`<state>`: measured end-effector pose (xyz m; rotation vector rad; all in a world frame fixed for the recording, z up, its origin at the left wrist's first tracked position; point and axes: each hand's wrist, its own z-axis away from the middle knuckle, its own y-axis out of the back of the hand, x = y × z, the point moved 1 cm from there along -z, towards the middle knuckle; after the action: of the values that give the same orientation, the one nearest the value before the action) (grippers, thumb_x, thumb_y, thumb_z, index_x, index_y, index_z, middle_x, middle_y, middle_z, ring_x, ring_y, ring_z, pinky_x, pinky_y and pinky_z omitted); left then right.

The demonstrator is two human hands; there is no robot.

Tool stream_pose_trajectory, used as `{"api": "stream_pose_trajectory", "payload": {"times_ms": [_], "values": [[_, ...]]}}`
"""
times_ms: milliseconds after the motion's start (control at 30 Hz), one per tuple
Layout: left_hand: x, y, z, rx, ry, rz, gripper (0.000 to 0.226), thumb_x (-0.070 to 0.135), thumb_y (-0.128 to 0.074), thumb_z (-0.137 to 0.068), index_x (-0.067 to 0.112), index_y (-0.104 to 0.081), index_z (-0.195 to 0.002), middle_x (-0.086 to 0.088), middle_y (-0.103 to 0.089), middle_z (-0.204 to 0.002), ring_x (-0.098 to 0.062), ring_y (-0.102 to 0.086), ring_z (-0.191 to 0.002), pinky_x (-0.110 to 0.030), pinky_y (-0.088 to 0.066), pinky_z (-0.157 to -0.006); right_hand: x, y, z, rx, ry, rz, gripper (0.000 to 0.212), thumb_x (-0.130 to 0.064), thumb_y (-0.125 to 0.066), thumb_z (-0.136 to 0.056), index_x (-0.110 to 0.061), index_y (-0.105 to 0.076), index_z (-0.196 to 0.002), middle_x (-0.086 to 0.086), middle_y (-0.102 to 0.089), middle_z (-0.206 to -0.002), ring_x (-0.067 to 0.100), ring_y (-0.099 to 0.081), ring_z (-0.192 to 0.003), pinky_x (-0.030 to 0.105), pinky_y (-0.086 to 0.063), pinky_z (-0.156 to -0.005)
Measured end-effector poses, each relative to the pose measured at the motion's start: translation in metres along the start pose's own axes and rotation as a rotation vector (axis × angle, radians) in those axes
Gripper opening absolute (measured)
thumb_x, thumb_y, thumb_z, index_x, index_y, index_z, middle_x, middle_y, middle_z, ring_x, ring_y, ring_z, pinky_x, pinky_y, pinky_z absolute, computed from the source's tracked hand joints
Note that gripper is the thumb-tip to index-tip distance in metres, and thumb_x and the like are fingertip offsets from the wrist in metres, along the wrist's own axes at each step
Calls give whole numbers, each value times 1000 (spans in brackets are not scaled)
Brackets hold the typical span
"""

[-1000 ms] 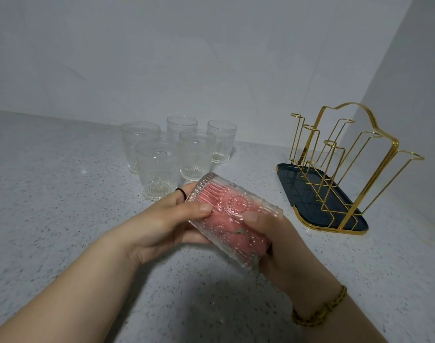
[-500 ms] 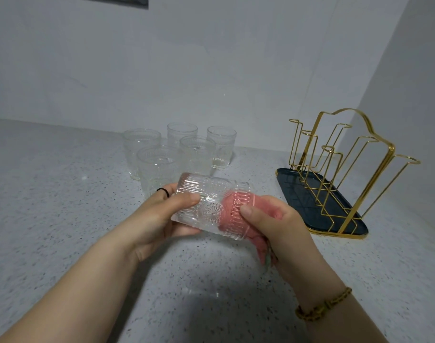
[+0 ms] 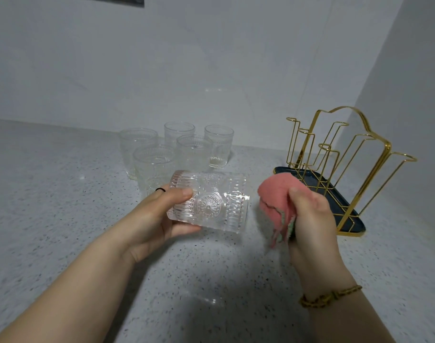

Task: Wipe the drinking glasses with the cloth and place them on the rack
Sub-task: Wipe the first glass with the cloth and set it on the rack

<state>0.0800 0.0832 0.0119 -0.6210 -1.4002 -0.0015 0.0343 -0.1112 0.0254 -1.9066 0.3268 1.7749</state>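
My left hand (image 3: pixel 159 214) grips an embossed clear drinking glass (image 3: pixel 216 201), held on its side above the counter with its mouth turned right. My right hand (image 3: pixel 310 214) clutches a bunched pink cloth (image 3: pixel 275 196) just right of the glass mouth, with a gap between cloth and glass. Several more clear glasses (image 3: pixel 176 149) stand upright in a cluster behind the held one. The gold wire rack (image 3: pixel 340 154) on its dark tray (image 3: pixel 352 226) stands to the right, with nothing on its prongs.
The speckled grey countertop (image 3: pixel 63 206) runs to white walls at the back and right, forming a corner behind the rack. A bracelet sits on my right wrist.
The cloth was stuffed inside the glass a second ago. My right hand has pulled it out to the right, and the glass has turned level in my left hand.
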Motion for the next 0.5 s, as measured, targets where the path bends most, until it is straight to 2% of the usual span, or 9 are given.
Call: {"api": "stream_pose_trajectory", "payload": {"times_ms": [100,133,200,267,333,367,433,467,500], "values": [[-6,-4,0,-14,35,-3,31,17,-62,-57,9,-63,-87,-7,-73,-77,-17,-71,-66,-26,-56,-49,2,-7,6,-113,-46,90,15,-28,-42,-93,-15,-47,-96,4,-57,-75,15,-55,-58,32,-48,-59],[-8,-5,0,-15,47,-4,31,17,-60,-59,9,-62,-89,-7,-72,-80,-17,-71,-67,-27,-56,-50,3,-11,9,-162,-53,110,16,-30,-43,-92,-15,-48,-91,4,-56,-74,15,-55,-59,33,-48,-60],[-10,-8,1,-15,62,-10,32,7,-68,-59,10,-62,-89,-8,-71,-82,-17,-70,-67,-27,-57,-51,7,-14,10,-242,-30,107,20,-34,-45,-89,-15,-51,-86,3,-57,-76,15,-55,-66,31,-47,-64],[-9,-8,0,3,62,8,33,15,-73,-59,14,-61,-90,-7,-71,-82,-16,-70,-65,-26,-57,-50,11,-14,8,-336,-34,12,36,-44,-43,-84,-12,-57,-91,5,-63,-80,17,-61,-74,30,-49,-70],[-8,-6,-2,34,57,55,33,28,-61,-59,16,-60,-90,-4,-71,-75,-16,-69,-60,-25,-56,-47,12,-13,6,-449,-65,-103,59,-54,-36,-73,-8,-61,-101,8,-68,-93,16,-66,-89,28,-49,-79],[-7,-5,-2,43,60,79,34,30,-56,-59,16,-60,-90,-4,-71,-70,-16,-69,-57,-25,-56,-46,10,-14,6,-485,-78,-147,61,-54,-35,-71,-8,-62,-102,6,-68,-97,12,-65,-93,25,-49,-81],[-6,-2,-4,38,76,104,36,32,-55,-59,14,-60,-89,-5,-71,-67,-18,-68,-54,-25,-55,-44,8,-17,9,-521,-21,-63,41,-45,-41,-80,-15,-64,-94,-2,-68,-93,1,-65,-87,17,-50,-77],[-6,-2,-4,27,90,107,35,30,-60,-58,14,-60,-89,-6,-71,-67,-18,-68,-53,-26,-55,-44,7,-17,9,-500,53,50,20,-34,-47,-85,-22,-64,-88,-9,-66,-87,-4,-64,-78,12,-51,-70],[-6,-2,-3,7,107,106,35,25,-67,-57,14,-61,-89,-7,-71,-68,-19,-68,-53,-26,-55,-44,7,-18,9,-437,131,153,11,-22,-53,-86,-28,-61,-82,-12,-64,-84,-5,-63,-74,10,-50,-65]]}}
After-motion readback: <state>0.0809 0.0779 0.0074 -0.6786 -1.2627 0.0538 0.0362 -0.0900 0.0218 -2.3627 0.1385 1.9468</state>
